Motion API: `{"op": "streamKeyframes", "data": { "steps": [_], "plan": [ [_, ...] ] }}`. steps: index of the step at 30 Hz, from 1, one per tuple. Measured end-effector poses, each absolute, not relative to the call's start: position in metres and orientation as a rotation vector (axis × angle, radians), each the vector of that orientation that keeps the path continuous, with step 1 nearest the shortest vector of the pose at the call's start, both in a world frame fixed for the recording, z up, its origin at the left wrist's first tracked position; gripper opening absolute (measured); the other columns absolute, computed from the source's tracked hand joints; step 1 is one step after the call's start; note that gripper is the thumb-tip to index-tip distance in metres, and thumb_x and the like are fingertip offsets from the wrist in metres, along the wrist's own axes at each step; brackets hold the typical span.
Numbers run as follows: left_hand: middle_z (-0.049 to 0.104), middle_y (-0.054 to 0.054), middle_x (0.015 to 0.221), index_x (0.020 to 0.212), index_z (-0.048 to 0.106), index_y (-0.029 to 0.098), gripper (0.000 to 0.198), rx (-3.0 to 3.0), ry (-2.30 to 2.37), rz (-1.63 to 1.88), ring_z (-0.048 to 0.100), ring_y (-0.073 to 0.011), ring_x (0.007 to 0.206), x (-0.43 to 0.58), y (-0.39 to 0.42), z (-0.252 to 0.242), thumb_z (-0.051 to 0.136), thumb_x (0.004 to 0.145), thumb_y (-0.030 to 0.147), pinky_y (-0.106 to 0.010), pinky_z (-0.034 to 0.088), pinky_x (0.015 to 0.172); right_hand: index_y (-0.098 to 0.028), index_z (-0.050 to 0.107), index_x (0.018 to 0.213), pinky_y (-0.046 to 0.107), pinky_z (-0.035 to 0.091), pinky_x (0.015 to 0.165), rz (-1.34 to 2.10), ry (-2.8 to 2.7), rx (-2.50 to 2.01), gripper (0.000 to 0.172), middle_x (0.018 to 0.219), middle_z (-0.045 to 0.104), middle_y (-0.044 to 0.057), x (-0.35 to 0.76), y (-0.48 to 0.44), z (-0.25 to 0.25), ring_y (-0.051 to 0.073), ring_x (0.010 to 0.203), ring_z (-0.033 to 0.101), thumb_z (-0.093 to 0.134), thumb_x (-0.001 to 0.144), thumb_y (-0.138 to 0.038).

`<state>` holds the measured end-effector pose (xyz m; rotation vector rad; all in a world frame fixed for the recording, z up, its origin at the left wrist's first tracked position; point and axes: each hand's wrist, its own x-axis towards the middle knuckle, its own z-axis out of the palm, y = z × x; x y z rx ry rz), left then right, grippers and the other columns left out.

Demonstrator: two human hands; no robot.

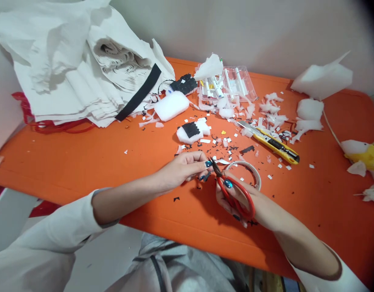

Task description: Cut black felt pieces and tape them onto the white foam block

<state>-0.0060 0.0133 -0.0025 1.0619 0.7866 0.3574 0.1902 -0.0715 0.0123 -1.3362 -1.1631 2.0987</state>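
Observation:
Red-handled scissors (235,198) are gripped in my right hand (232,194), their dark blades pointing up and left. My left hand (193,166) is closed in a pinch at the blade tips, with a small dark scrap (207,176) showing beneath its fingers. The two hands nearly meet over the orange table. Just beyond them lies a white foam piece (202,127) with a black patch (191,129) on it. A roll of white tape (255,174) lies flat behind my right hand, partly covered by it.
A yellow utility knife (276,148) lies right of centre with its blade out. Paper and foam scraps (226,142) litter the orange table (114,162). Behind are a clear marker case (250,89), a white foam block (172,106), a black strip (140,93) and stacked white sheets (83,89).

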Motion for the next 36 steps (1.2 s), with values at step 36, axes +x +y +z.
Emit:
{"op": "streamKeyframes", "data": {
  "steps": [36],
  "plan": [
    [0.048, 0.006, 0.056, 0.078, 0.055, 0.014, 0.026, 1.071, 0.725, 0.377, 0.027, -0.0038, 0.045, -0.0064, 0.012, -0.0006, 0.061, 0.084, 0.039, -0.02, 0.015, 0.044, -0.022, 0.04, 0.081, 0.023, 0.036, 0.051, 2.026, -1.3, -1.234, 0.039, 0.067, 0.047, -0.004, 0.193, -0.073, 0.0068, 0.009, 0.054, 0.039, 0.04, 0.095, -0.058]
  ]
}}
